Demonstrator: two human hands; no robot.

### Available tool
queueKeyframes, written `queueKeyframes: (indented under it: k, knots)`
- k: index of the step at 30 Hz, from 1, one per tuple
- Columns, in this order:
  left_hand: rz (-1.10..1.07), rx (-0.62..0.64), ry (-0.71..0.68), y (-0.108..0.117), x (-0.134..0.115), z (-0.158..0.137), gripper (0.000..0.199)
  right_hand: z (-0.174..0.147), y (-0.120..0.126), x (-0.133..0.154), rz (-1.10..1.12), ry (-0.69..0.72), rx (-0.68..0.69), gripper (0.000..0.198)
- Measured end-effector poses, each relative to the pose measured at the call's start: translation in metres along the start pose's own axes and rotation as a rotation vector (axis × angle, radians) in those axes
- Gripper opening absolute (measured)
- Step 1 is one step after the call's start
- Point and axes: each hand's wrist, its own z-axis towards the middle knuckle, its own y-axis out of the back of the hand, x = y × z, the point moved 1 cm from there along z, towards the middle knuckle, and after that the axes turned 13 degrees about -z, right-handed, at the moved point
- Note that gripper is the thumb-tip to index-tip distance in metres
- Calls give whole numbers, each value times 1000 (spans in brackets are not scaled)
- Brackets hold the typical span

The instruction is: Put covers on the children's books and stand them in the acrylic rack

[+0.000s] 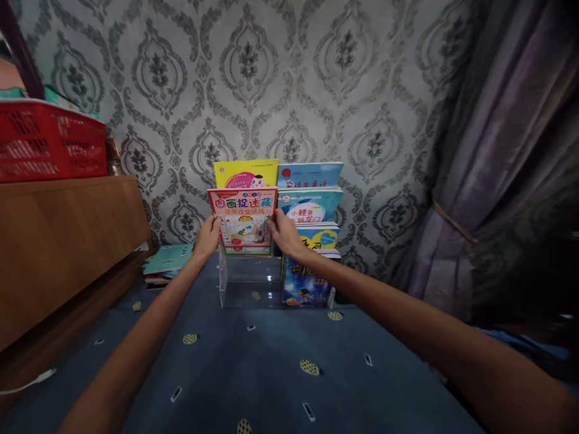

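Got my left hand [209, 237] and right hand [285, 233] pinched on opposite side edges of this red hidden-picture book [244, 209], upright in the left column of a clear acrylic book rack [247, 294], just in front of a yellow book [245, 170]. Can't tell if its bottom's seated. Looks like a paperback, so probably light, bendy, kinda slick; I'd stick with the side edges, gently, or it could bow. Blue storybooks [311, 172] fill the right column.
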Motion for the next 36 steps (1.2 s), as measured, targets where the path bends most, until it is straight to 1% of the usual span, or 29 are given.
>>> queueKeyframes:
  k: [4, 7, 10, 15, 20, 25, 30, 36]
  knots:
    - [112, 7, -6, 1, -1, 3, 26, 4, -1, 0, -63, -51, 26, 10]
    - [205, 17, -4, 1, -3, 5, 25, 6, 0, 1, -101, -77, 43, 16]
    - [283, 37, 30, -1, -1, 5, 26, 5, 1, 5, -117, -76, 52, 27]
    - [369, 59, 86, -2, 9, -2, 26, -1, -1, 9, -105, -36, 48, 53]
    - [392, 42, 74, 1, 14, -5, 21, -16, -10, 6, -72, 6, 7, 65]
    - [362, 62, 24, -3, 16, -2, 17, -24, -16, 2, -43, 43, -54, 67]
    - [310, 77, 22, -7, 21, 0, 17, -26, -17, -1, -21, 66, -95, 66]
    - [250, 85, 38, -11, 26, 5, 18, -21, -15, -2, -32, 23, -112, 63]
